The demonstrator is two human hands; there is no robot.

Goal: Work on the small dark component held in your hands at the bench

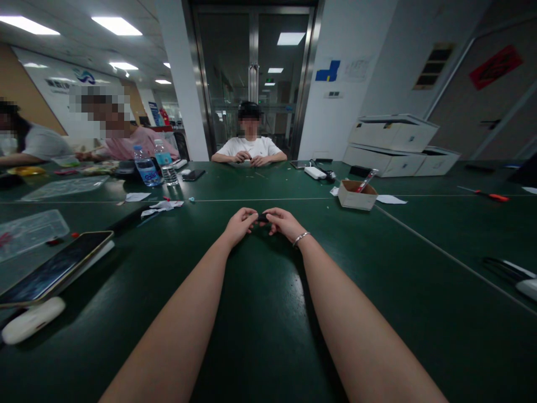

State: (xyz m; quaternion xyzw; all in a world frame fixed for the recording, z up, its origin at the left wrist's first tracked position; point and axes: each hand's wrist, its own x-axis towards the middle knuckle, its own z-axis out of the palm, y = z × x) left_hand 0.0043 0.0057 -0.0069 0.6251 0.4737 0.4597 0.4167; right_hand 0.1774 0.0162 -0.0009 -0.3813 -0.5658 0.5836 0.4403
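Both my arms stretch out over the dark green table (pixel 260 313). My left hand (pixel 239 225) and my right hand (pixel 283 223) meet at the middle of the table, fingers curled. Between their fingertips they pinch a small black object (pixel 262 217), too small to name. A thin bracelet (pixel 301 238) circles my right wrist.
A phone (pixel 54 268) and a white case (pixel 31 320) lie at the near left. Two water bottles (pixel 155 163) stand at the far left. A small cardboard box (pixel 356 195) sits right of centre, white boxes (pixel 394 143) behind it. A person in white (pixel 249 148) sits opposite; others sit at far left.
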